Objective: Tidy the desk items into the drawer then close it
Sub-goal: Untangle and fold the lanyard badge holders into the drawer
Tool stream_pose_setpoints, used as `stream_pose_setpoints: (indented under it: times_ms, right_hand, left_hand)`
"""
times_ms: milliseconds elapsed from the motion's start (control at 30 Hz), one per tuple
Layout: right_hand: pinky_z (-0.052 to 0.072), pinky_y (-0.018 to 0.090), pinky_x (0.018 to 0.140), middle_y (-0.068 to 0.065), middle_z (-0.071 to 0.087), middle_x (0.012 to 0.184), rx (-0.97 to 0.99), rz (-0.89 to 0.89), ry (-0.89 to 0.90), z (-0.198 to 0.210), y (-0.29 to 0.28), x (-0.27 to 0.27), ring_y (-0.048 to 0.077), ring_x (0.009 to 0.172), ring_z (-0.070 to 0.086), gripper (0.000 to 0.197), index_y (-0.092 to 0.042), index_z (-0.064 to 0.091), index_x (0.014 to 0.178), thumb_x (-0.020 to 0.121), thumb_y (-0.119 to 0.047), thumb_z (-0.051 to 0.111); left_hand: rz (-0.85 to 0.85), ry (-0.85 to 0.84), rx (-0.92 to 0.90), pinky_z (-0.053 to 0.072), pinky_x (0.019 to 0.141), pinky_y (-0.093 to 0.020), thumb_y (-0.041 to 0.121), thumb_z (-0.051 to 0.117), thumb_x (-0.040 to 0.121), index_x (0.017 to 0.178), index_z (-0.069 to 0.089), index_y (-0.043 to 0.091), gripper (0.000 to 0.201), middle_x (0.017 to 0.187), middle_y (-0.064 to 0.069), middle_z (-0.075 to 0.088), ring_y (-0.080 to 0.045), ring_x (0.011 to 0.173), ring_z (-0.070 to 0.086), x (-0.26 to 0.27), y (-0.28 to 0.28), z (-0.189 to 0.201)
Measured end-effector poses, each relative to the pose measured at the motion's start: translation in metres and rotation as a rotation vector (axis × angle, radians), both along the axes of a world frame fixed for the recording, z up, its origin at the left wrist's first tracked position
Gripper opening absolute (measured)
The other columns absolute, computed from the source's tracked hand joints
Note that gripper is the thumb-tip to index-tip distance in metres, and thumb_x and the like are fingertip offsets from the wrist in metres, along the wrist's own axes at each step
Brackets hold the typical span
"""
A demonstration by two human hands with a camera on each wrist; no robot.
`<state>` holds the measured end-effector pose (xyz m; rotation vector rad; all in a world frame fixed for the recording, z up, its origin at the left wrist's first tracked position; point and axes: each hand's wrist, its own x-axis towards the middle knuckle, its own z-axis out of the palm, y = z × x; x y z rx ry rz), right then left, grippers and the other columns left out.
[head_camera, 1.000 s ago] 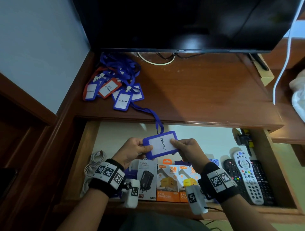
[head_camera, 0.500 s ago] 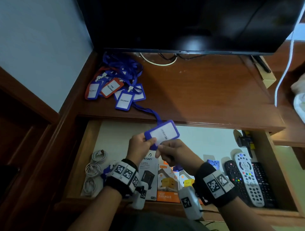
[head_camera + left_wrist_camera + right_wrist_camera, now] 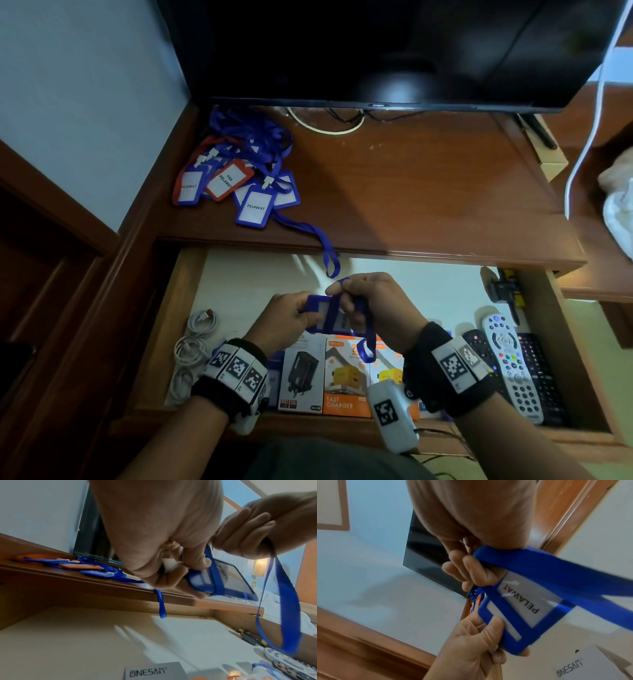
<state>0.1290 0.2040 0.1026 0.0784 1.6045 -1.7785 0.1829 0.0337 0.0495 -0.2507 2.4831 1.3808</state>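
Badge holder (image 3: 330, 317) in head view mostly covered by left hand (image 3: 286, 320) and right hand (image 3: 375, 303); card text unreadable there, motion-blurred. Lanyard (image 3: 364, 337) end lost under right hand fingers (image 3: 349, 308). Charger boxes (image 3: 346, 380) partly behind wrists, print half hidden. Badge pile (image 3: 236, 178) overlapping, count unclear, lower cards' labels hidden. Black remote (image 3: 539, 377) buttons too small to read. Drawer (image 3: 186, 308) front edge blocked by forearms. Monitor (image 3: 394, 51) cut by top edge. White bag (image 3: 618, 205) cut by right edge. Dark tool (image 3: 505, 291) in drawer corner unidentifiable.
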Motion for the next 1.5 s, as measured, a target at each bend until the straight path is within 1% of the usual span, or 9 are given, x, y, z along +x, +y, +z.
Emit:
stream_pose_setpoints:
  times_ms: [233,500,700,867,1000,1133,1333,1400,1500]
  right_hand:
    - [0.031,0.025,0.042,0.01,0.057,0.06,0.005,-0.106,-0.109,-0.003,-0.006,-0.014,0.015,0.039,0.036,0.027,0.012,0.059,0.104,0.096,0.0,0.036]
    - [0.031,0.025,0.043,0.01,0.058,0.058,0.121,-0.065,-0.156,-0.02,0.005,-0.027,0.014,0.039,0.036,0.023,0.008,0.058,0.101,0.093,-0.002,0.039]
    - [0.046,0.027,0.052,0.021,0.066,0.076,0.191,-0.242,-0.184,-0.026,0.009,-0.027,0.024,0.054,0.054,0.012,0.001,0.054,0.095,0.094,-0.008,0.045]
    - [0.04,0.036,0.071,0.019,0.058,0.087,0.496,-0.047,0.16,-0.018,0.006,-0.027,0.03,0.08,0.048,0.03,0.004,0.065,0.092,0.092,-0.025,0.058]
    - [0.045,0.025,0.079,0.0,0.07,0.102,0.307,0.221,0.235,-0.005,0.004,-0.018,0.018,0.099,0.061,0.032,-0.009,0.071,0.107,0.093,-0.035,0.058]
    - [0.049,0.025,0.069,0.014,0.068,0.09,0.049,0.29,0.09,-0.015,0.006,-0.012,0.024,0.079,0.063,0.041,0.003,0.066,0.104,0.092,-0.036,0.056]
    - [0.053,0.035,0.083,0.023,0.064,0.105,-0.104,0.335,0.098,-0.027,0.003,-0.004,0.029,0.094,0.063,0.033,0.005,0.057,0.116,0.087,-0.008,0.049]
    - [0.05,0.038,0.078,0.031,0.059,0.092,-0.064,0.354,0.18,-0.028,0.001,-0.003,0.031,0.081,0.06,0.024,0.012,0.056,0.11,0.09,0.006,0.044]
    - [0.039,0.03,0.061,0.013,0.048,0.062,0.033,0.267,0.243,-0.022,-0.003,-0.002,0.015,0.055,0.042,0.022,0.005,0.062,0.087,0.092,0.009,0.041]
  left_hand:
    - [-0.273,-0.154,-0.153,0.052,0.078,-0.034,0.018,0.065,0.088,0.092,0.066,0.014,0.006,0.09,-0.002,0.068,-0.017,0.084,0.064,-0.001,-0.007,0.002]
    - [-0.264,-0.163,-0.155,0.053,0.074,-0.034,0.013,0.066,0.084,0.077,0.061,0.02,0.012,0.084,-0.001,0.068,-0.019,0.08,0.065,0.0,-0.012,0.015]
    - [-0.183,-0.184,0.034,0.056,0.081,-0.035,0.003,0.063,0.086,0.096,0.066,0.005,0.011,0.096,-0.009,0.072,-0.023,0.089,0.069,0.0,-0.018,0.02]
    - [-0.183,-0.179,0.222,0.057,0.079,-0.029,-0.002,0.059,0.089,0.098,0.066,0.007,0.015,0.098,-0.009,0.072,-0.021,0.091,0.07,-0.003,-0.024,0.023]
    - [-0.153,-0.188,0.456,0.055,0.069,-0.023,-0.004,0.057,0.089,0.101,0.062,0.005,0.016,0.089,-0.002,0.073,-0.015,0.083,0.071,-0.007,-0.025,0.031]
    - [-0.083,-0.173,0.609,0.054,0.064,-0.021,0.015,0.058,0.075,0.107,0.06,0.01,0.033,0.086,0.002,0.074,-0.011,0.081,0.07,-0.012,-0.025,0.039]
    - [0.02,-0.098,0.738,0.056,0.061,-0.027,0.027,0.068,0.067,0.11,0.058,0.013,0.047,0.087,0.0,0.074,-0.017,0.077,0.07,-0.017,-0.028,0.036]
    - [0.081,-0.059,0.739,0.055,0.057,-0.026,0.022,0.063,0.071,0.111,0.057,0.014,0.041,0.086,0.0,0.074,-0.016,0.072,0.069,-0.018,-0.027,0.035]
    - [0.176,-0.005,0.69,0.047,0.055,-0.03,0.02,0.056,0.073,0.106,0.06,0.017,0.033,0.082,0.001,0.074,-0.017,0.06,0.063,-0.019,-0.028,0.033]
